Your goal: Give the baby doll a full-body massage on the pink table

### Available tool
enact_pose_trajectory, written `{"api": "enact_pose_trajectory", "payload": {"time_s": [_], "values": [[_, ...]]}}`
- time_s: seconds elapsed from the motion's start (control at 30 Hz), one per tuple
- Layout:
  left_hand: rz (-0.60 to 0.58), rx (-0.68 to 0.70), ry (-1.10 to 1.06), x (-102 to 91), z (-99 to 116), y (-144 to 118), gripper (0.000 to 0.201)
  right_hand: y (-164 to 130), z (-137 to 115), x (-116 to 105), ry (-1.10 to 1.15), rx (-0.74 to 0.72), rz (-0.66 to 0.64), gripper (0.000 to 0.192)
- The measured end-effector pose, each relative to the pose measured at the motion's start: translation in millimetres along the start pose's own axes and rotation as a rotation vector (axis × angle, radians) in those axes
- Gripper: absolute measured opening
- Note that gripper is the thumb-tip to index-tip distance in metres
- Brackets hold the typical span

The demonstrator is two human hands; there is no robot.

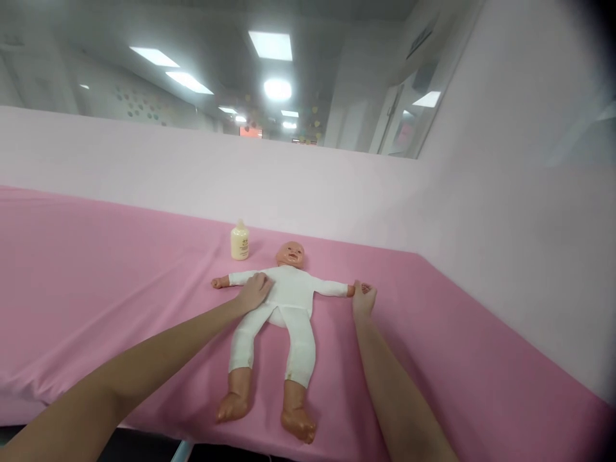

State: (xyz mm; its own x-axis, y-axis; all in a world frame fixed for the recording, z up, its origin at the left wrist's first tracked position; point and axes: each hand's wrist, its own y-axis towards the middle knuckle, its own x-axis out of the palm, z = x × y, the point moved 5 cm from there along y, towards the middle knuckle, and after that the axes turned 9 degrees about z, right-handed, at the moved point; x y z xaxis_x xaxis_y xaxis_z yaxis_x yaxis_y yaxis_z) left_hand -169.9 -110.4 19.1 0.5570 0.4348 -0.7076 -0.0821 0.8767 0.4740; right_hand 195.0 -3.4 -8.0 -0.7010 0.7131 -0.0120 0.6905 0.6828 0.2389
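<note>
Doll [289,301] lies face up on the pink desk [96,289], arms out to both sides, legs toward you, head toward the back wall. Your left hand [253,292] rests palm down on its white suit at the shoulder and upper chest, fingers [261,280] laid together and flat on the cloth, not gripping anything. Your right hand [363,299] is at the end of the doll's outstretched arm, with its fingers [366,288] curled lightly around the small doll hand [359,289]; how tightly they close you cannot tell from this view.

Both of your forearms are bare and reach forward from the lower edge of the picture, the left one coming in at a slant from the lower left, the right one running almost straight up from the bottom. The doll's 2 bare feet [298,425] lie near the front edge of the desk.

1 small cream bottle [239,241] stands upright just beside the doll's head [290,253], to its left and apart from your hands. Its cap is on; its contents are not visible.
</note>
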Motion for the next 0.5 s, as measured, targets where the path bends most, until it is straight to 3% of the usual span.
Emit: {"api": "enact_pose_trajectory", "payload": {"time_s": [0.13,0.3,0.5], "values": [[-0.059,0.009,0.016,-10.7,-26.7,-21.0,0.043,0.3,-2.1,-0.9,-0.028,-0.011,-0.024,0.034],[-0.058,0.034,0.064,-8.3,-38.2,-32.0,0.051,-7.4,-9.4,2.7,-0.093,-0.060,-0.076,0.045],[-0.122,-0.149,0.160,4.4,-53.2,-29.4,0.092,-25.7,-31.3,-2.0,-0.218,-0.145,-0.031,0.051]]}}
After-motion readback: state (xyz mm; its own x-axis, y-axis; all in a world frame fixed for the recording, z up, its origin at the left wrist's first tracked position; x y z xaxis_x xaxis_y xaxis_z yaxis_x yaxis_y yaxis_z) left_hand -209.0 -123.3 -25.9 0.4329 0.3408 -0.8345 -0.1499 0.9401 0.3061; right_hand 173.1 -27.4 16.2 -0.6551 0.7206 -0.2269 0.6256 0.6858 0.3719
